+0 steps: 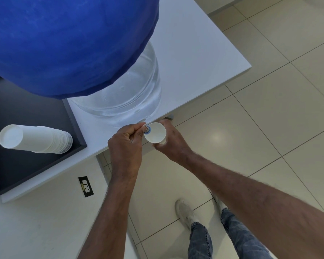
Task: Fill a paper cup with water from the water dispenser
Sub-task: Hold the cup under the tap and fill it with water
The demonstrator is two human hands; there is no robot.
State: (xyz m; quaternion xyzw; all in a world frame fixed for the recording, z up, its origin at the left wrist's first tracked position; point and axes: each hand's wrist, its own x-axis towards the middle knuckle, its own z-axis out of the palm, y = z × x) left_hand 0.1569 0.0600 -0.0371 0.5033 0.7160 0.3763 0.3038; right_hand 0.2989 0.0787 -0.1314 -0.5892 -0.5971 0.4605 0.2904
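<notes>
Gripping a paper cup [155, 132] from beneath and behind, the right hand [169, 144] has its fingers curled round the cup's wall, with the open mouth facing up toward the camera. The cup hangs just off the front edge of the white table [204, 58], directly below the tap [147, 129] of the dispenser [123, 90]. The cup's inside looks white; whether any water is in it cannot be told.

The left hand [125, 143] is closed round the tap, thumb and fingertips pinched on its small white lever, right beside the cup's rim. The tap's blue-ringed spout touches or nearly touches that rim on the side nearer the dispenser.

The dispenser is a clear jug standing on the table near its front edge, with a blue cover [64, 43] over its upper part. To the left of the dispenser a dark tray [36, 165] lies on the table, and on it rests a stack of cups [36, 139], lying on its side with the base pointing away from the dispenser.

Below the table edge, a wall socket [85, 186] shows on the pale wall. Further from the dispenser, the person's two shoes and jeans stand on the tiled floor [269, 109].
</notes>
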